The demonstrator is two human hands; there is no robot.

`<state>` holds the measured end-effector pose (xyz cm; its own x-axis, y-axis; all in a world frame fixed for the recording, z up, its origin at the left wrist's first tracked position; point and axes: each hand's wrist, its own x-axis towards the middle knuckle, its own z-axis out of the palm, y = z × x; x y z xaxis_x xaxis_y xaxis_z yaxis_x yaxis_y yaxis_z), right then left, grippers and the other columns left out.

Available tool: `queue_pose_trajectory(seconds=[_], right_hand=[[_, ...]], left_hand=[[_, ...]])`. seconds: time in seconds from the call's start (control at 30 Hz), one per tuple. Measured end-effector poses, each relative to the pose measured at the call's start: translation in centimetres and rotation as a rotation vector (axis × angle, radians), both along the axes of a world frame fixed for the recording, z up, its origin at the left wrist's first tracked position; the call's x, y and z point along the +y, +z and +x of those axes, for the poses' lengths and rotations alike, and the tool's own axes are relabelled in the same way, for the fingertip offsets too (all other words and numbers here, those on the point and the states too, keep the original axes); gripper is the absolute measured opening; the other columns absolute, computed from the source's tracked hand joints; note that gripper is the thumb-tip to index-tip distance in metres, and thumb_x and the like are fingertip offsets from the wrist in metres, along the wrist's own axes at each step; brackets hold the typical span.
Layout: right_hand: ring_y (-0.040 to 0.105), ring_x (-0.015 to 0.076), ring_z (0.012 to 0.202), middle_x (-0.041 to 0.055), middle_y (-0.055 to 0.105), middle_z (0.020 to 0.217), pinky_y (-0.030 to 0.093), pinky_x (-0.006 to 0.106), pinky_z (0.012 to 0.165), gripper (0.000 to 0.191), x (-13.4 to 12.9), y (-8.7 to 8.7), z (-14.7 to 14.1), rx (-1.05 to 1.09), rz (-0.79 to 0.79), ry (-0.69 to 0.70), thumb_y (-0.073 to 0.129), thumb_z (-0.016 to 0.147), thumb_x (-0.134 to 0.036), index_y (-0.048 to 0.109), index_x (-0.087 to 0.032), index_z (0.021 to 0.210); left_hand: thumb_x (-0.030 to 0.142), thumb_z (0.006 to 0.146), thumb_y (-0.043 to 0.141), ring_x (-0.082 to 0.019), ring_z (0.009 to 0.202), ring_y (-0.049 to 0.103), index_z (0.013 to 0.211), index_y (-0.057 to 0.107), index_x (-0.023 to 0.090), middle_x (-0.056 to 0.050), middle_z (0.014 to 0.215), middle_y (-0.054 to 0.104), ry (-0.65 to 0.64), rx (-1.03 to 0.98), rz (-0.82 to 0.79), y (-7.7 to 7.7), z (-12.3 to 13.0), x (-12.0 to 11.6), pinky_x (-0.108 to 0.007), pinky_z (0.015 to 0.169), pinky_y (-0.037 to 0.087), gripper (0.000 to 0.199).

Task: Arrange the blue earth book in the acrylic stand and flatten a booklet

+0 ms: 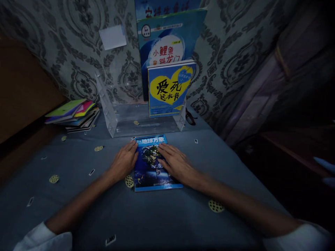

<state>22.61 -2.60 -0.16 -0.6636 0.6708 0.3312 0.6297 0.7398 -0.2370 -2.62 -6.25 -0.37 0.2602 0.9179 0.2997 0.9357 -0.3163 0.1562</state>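
While both sets of fingers lie extended and unclenched, they meet one book [150,159], flat on the tabletop [162,221] between and under them. Left hand [124,161]: fingers loosely straight, slanting forward, tips against the book's left edge near its top; no grip seen. Right hand [179,166]: fingers laid out over the right part of the cover, thumb apart and pointing inward; nothing grasped. Cover is blue, with a globe and white title lettering. White sleeves [48,238] show at both forearms, nearer the wearer than the fingers.

Just beyond the fingertips: clear plastic stand [125,128], set crosswise behind the book. At its right end, ahead of the right fingers, a blue book with a yellow heart [167,92] leans upright; a taller teal book [159,33] rises behind it, and part of another blue book [170,5] behind that. Dark-framed glasses [190,118] lie right of the stand, beyond the right fingers. Farther out, ahead and left of the left fingers: a pile of books [74,115], unevenly stacked. Patterned wall [86,78] farthest ahead, bearing a white card [113,37].
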Motion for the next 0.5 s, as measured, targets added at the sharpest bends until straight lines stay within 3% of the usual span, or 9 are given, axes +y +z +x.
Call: queue_pose_trajectory(seconds=[0.17, 0.5], right_hand=[[0.048, 0.0310, 0.142, 0.0173, 0.055, 0.148, 0.044, 0.055, 0.116, 0.045, 0.2, -1.4, -0.1, 0.044, -0.031, 0.011, 0.048, 0.100, -0.028, 0.057, -0.013, 0.141], [0.048, 0.0303, 0.142, 0.0192, 0.055, 0.148, 0.044, 0.054, 0.116, 0.044, -0.1, -0.7, -0.2, 0.032, -0.033, 0.016, 0.047, 0.100, -0.025, 0.058, -0.010, 0.140]], left_hand=[[0.028, 0.103, 0.038, -0.027, 0.143, 0.048, 0.141, 0.053, 0.008, -0.018, 0.152, 0.051, -0.003, 0.001, -0.043, 0.3, -0.1, 0.6, -0.047, 0.119, 0.041, 0.046], [0.028, 0.103, 0.038, -0.028, 0.144, 0.047, 0.140, 0.053, 0.010, -0.017, 0.153, 0.051, 0.001, 0.020, -0.070, 0.8, 0.7, 1.8, -0.047, 0.119, 0.040, 0.044]])
